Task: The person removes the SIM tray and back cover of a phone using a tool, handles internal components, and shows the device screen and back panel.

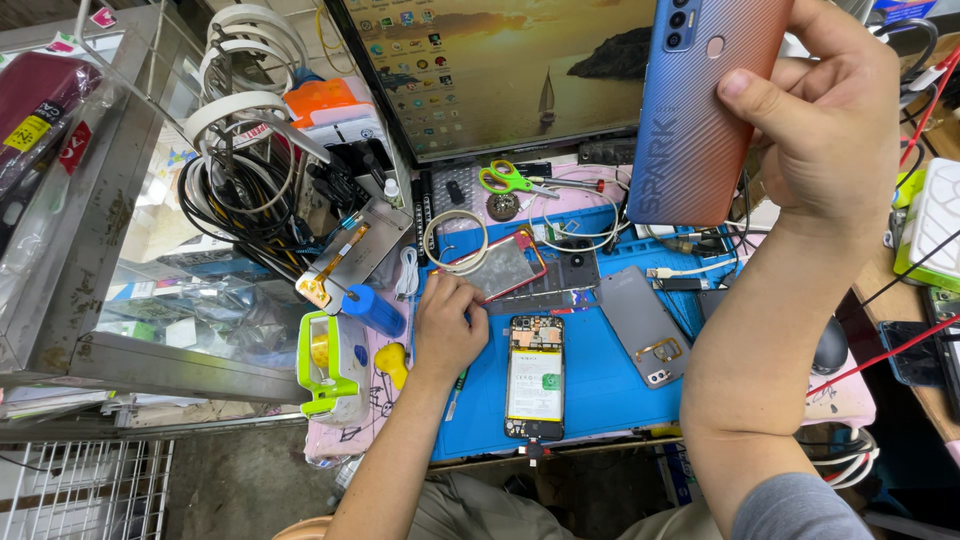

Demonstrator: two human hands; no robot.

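The right hand [820, 130], nearest the camera, holds a blue-to-orange phone [695, 110] raised before the monitor [500, 70], fingers clamped on its edge. Lower, the left hand [447, 325] rests on the blue mat [600, 380], fingertips closed on a red-rimmed panel [500, 265]. An opened phone [536, 375] lies beside it, battery exposed, grey back cover [640, 320] off. A green-and-white box [930, 225] sits at the tabletop's right edge.

2 hands [447, 330] [822, 125], 1 laptop [500, 70], 1 scissors [512, 179], 1 blue mat [600, 380], 1 opened phone [535, 377].
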